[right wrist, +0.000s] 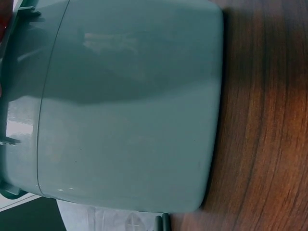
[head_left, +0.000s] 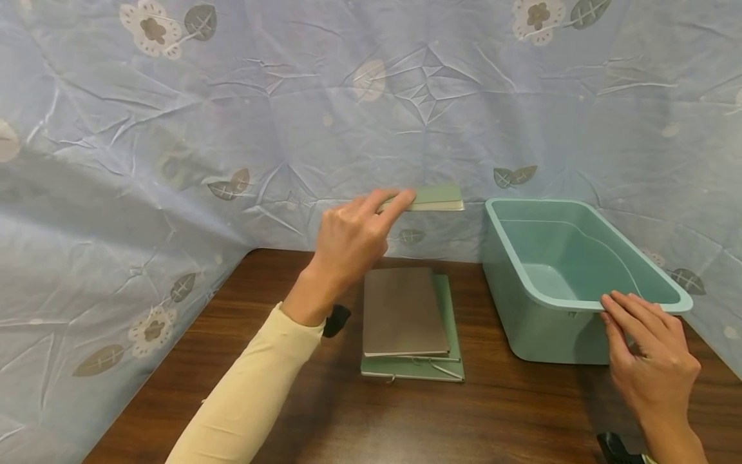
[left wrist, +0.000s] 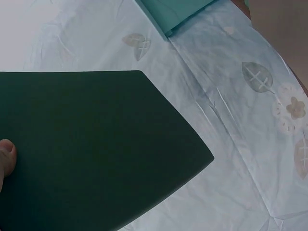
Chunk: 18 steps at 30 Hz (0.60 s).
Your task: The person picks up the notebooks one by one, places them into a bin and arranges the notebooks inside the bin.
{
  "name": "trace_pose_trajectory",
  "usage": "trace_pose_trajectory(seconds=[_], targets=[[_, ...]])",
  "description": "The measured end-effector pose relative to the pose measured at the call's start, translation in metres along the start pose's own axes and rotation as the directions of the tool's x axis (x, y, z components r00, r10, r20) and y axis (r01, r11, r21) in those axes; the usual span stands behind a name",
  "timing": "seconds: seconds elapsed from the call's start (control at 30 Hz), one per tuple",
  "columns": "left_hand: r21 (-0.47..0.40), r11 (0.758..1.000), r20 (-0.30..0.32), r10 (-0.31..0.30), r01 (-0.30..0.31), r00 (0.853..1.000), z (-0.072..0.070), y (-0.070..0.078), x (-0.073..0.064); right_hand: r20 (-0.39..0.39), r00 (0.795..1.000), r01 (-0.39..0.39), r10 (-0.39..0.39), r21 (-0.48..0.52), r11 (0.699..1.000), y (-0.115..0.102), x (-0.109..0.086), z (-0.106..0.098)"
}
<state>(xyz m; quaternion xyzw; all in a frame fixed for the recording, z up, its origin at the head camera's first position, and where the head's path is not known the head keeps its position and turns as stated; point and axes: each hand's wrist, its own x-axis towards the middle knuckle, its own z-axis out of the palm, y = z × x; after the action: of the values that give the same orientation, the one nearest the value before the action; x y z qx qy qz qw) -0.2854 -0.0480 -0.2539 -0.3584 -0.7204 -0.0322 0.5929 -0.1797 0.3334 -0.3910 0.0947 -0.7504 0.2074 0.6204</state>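
Observation:
In the head view my left hand (head_left: 353, 235) pinches a thin green notebook (head_left: 437, 197) by its near end, holding it in the air above the back of the table. Its cream page edges show below the cover. In the left wrist view the notebook's dark green cover (left wrist: 96, 144) fills much of the picture, with the thumb (left wrist: 6, 156) pressed on it. My right hand (head_left: 657, 357) grips the near rim of a teal plastic bin (head_left: 556, 335), fingers over the rim and thumb on the outer side.
Between the hands, a brown notebook (head_left: 402, 312) lies on top of green notebooks (head_left: 414, 368) with a pale cord at their near edge. All stand on a dark wood table (head_left: 493, 412). A patterned pale sheet (head_left: 348, 116) hangs close behind and at both sides.

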Motion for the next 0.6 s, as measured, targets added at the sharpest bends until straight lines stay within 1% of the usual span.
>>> trace_pose_trajectory(seconds=[0.17, 0.3, 0.47, 0.6], targets=[[0.004, 1.0, -0.015, 0.0, 0.0, 1.0, 0.0003, 0.001, 0.0015, 0.003, 1.0, -0.008, 0.008, 0.004, 1.0, 0.0001, 0.0003, -0.0007], [0.021, 1.0, -0.012, 0.002, -0.002, 1.0, -0.0002, 0.0021, 0.0021, 0.012, 1.0, -0.015, 0.015, -0.001, 1.0, -0.0001, 0.0004, -0.0014], [-0.002, 1.0, -0.007, 0.003, -0.003, 1.0, 0.0009, 0.0034, 0.0032, -0.003, 1.0, -0.02, 0.02, 0.012, 1.0, -0.0014, 0.0004, -0.0003], [0.003, 1.0, -0.019, 0.008, -0.008, 1.0, 0.0037, 0.0046, 0.0047, 0.0, 1.0, -0.016, 0.016, 0.016, 1.0, -0.0018, 0.0011, -0.0007]])
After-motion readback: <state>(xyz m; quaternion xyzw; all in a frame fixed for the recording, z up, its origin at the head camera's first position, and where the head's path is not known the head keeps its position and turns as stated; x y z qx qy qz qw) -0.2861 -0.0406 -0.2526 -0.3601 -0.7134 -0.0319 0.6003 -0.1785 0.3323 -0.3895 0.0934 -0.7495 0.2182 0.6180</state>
